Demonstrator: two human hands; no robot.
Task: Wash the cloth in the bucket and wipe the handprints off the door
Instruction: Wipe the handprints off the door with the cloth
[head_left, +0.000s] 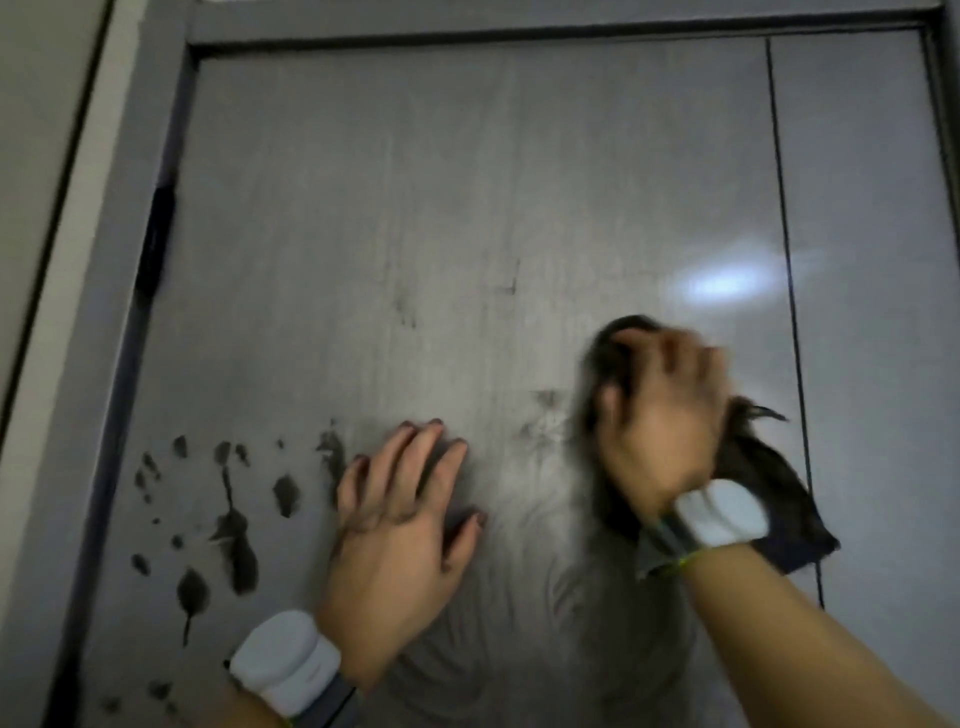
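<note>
Pressing a dark cloth (748, 467) against the grey door (415, 234), the right hand (660, 410) sits at about 3 o'clock from the picture's centre, its fingers curled and bunching the fabric — it is blurred, so finer detail of the grip is hard to read. The cloth trails down toward 4 o'clock, one corner hanging past the wrist. A white band (722, 512) circles the right wrist.

The left hand (405, 525) lies flat on the door at about 6 o'clock, fingers straight and slightly spread, holding nothing; a similar white band (283, 660) is on that wrist.

Dark handprints (234, 540) — blotches and drips — mark the door at roughly 8 o'clock, just beside the left hand's fingers. Fainter smudges (543, 415) sit between the two hands. A bright reflection (727, 283) shows at 2 o'clock, above the cloth. The door frame (130, 260) runs up the left side.
</note>
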